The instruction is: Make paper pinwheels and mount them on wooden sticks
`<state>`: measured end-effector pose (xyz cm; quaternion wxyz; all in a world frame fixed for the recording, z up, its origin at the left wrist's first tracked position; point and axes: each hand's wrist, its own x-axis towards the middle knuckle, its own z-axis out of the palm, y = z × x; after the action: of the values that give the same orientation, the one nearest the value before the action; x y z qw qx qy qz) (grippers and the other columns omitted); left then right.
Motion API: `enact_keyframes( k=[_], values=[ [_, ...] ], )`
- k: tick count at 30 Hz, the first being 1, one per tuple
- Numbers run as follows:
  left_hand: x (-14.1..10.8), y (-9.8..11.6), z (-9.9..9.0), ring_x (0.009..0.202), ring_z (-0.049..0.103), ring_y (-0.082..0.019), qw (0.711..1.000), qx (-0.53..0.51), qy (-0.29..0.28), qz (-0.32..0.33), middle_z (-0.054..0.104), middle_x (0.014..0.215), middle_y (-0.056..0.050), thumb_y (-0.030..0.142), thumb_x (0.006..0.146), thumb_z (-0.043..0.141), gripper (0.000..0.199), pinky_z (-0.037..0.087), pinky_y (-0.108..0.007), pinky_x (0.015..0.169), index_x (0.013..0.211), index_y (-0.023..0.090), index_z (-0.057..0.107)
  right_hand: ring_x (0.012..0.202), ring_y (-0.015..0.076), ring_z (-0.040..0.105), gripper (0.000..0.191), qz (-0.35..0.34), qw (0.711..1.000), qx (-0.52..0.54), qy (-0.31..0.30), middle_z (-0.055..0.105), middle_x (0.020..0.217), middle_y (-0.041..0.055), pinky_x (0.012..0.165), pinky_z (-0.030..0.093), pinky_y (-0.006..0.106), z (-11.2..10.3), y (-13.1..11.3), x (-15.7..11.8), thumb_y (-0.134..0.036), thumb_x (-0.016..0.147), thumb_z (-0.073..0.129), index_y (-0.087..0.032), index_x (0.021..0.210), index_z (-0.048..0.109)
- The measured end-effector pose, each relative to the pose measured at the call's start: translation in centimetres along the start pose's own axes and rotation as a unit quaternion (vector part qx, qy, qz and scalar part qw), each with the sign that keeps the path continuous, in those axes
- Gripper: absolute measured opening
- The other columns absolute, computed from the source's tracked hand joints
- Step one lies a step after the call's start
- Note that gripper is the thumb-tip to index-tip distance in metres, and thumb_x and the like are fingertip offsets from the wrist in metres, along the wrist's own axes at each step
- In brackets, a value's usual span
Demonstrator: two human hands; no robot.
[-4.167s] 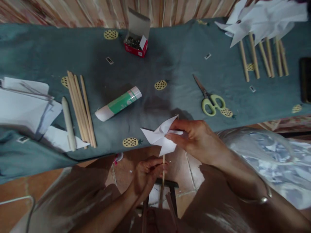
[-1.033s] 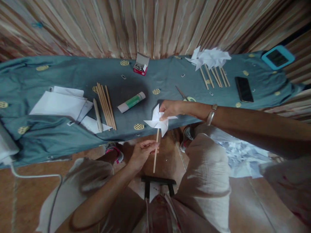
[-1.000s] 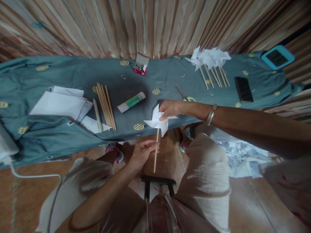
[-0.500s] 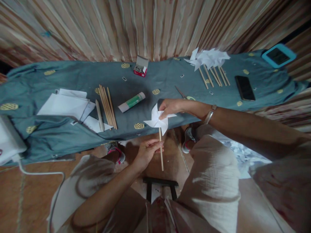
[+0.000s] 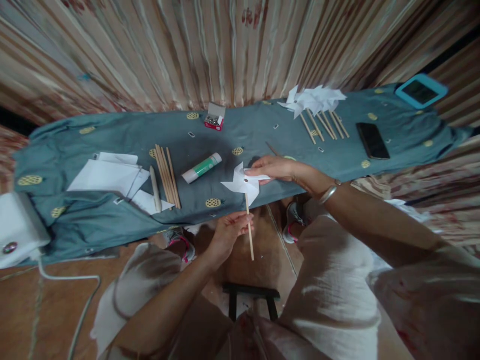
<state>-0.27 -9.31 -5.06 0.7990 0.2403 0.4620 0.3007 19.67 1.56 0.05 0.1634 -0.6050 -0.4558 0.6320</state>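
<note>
A person's right hand [image 5: 275, 168] partly blocked the view of scissors [image 5: 271, 148] on a cloth-covered table [image 5: 247, 122], its fingers pinched on one vane of a white paper pinwheel [image 5: 240, 187] over the near edge. The left hand [image 5: 229, 229] had its fingers closed around the pinwheel's wooden stick [image 5: 251, 242]. A green-and-white tube [image 5: 202, 167], loose wooden sticks [image 5: 167, 177] and paper sheets [image 5: 105, 176] lay to the left; overlapping pinwheels [image 5: 317, 100], a black phone [image 5: 373, 141] and a blue-framed device [image 5: 420, 92] lay to the right. Farther back, an open red box [image 5: 213, 127] held small metal pieces [image 5: 213, 120].
</note>
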Motion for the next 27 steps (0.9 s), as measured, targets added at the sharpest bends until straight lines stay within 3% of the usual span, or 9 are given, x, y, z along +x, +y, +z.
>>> enact_keyframes(
  k=[5,12,18,27],
  values=[
    [0.7,0.9,0.4,0.063,0.061,-0.011,1.000,-0.004,0.004,0.000,0.071,0.071,-0.003,0.041,0.044,0.092,0.042,0.050,-0.026,0.066,0.070,0.014,0.075,0.066,0.0067,0.064,0.025,-0.037,0.987,0.142,0.058,0.073,0.077,-0.0010,0.064,0.057,0.016,-0.6,1.4,-0.8,-0.040,0.070,0.082,-0.018,0.076,0.074],
    [1.8,2.1,1.6,0.061,0.061,-0.009,1.000,0.004,0.010,0.019,0.070,0.069,-0.002,0.040,0.044,0.093,0.043,0.051,-0.023,0.065,0.072,0.013,0.075,0.062,0.0115,0.072,0.021,-0.078,0.938,0.310,0.133,0.076,0.077,0.0032,0.058,0.058,0.018,-0.7,3.5,-1.6,-0.037,0.078,0.078,-0.018,0.082,0.070],
    [3.0,3.0,2.7,0.058,0.062,-0.010,0.999,0.009,0.024,0.035,0.071,0.065,-0.002,0.042,0.042,0.094,0.044,0.051,-0.021,0.061,0.071,0.014,0.077,0.065,0.0105,0.072,0.019,-0.107,0.906,0.379,0.156,0.078,0.076,0.0024,0.058,0.056,0.016,-0.1,4.9,-2.0,-0.035,0.078,0.077,-0.020,0.083,0.068],
    [3.8,3.0,3.6,0.054,0.064,-0.012,0.998,0.026,0.031,0.040,0.071,0.064,-0.002,0.042,0.044,0.093,0.043,0.052,-0.023,0.059,0.072,0.014,0.077,0.066,0.0094,0.071,0.029,-0.136,0.897,0.385,0.172,0.077,0.078,0.0015,0.058,0.054,0.015,-0.4,4.3,-2.3,-0.041,0.068,0.083,-0.020,0.084,0.071]
  ],
)
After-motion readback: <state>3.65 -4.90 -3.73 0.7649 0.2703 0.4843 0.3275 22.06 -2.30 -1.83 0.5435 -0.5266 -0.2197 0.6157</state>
